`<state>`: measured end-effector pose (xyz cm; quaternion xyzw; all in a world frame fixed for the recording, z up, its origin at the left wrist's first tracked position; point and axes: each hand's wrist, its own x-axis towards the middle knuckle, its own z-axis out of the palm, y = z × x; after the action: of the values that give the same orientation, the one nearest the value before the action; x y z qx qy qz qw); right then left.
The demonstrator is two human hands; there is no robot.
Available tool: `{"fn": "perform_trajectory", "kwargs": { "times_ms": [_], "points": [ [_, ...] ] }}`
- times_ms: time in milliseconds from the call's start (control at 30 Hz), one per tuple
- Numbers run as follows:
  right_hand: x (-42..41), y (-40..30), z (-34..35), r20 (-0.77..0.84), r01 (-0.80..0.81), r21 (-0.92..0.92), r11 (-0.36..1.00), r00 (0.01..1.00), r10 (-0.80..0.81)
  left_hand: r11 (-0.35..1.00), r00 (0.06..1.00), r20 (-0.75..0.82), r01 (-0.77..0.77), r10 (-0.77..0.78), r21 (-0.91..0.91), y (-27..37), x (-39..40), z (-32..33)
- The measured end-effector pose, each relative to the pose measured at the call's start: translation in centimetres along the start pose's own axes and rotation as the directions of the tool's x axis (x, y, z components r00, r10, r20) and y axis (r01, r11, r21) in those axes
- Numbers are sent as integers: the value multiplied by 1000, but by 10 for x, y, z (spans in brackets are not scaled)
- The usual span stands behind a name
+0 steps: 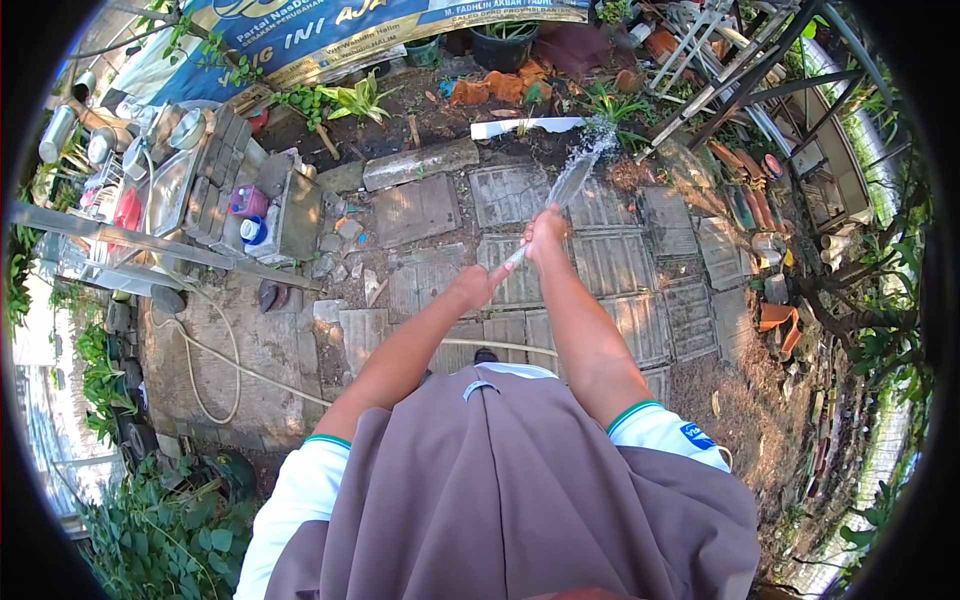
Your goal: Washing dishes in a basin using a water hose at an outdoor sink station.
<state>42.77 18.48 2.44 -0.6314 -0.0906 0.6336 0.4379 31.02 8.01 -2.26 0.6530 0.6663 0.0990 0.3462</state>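
My right hand [547,231] grips a pale garden hose [517,256] close to its mouth, with fingers wrapped round it. Behind it, my left hand [474,286] is closed on the same hose, thumb laid along it. A fan of water [576,171] sprays forward and to the right from the hose end. It reaches a long-leaved green plant [611,109] in the soil bed. More of the hose [238,366] loops over the ground at the left and passes beneath me.
Concrete paving slabs [514,196] lie unevenly before me. A sink [176,191] with dishes and a slanting post [165,244] stand left. Along the bed lie a white strip [525,126] and a stone kerb [420,163]. Metal frames [750,97] lean right, near stacked roof tiles [750,202].
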Motion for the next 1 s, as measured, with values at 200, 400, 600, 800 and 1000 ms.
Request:
{"fn": "perform_trajectory", "kwargs": {
  "times_ms": [200,400,600,800,1000],
  "points": [
    [10,1,-12,-1,-30,35,999,1000,30,997,995,71,75,-77,17,24,-9,-11],
    [7,-2,-14,-8,-15,23,1000,1000,16,995,993,71,98,-96,-24,26,-8,-11],
    [10,2,-17,-14,-29,37,999,999,29,990,960,243,139,-135,3,30,-8,-17],
    [7,7,-12,-1,-4,20,1000,1000,4,992,970,208,125,-123,2,24,-12,-16],
    [1,1,7,15,-37,-20,999,999,38,981,975,165,168,-151,-92,14,-11,-20]
  ]
}}
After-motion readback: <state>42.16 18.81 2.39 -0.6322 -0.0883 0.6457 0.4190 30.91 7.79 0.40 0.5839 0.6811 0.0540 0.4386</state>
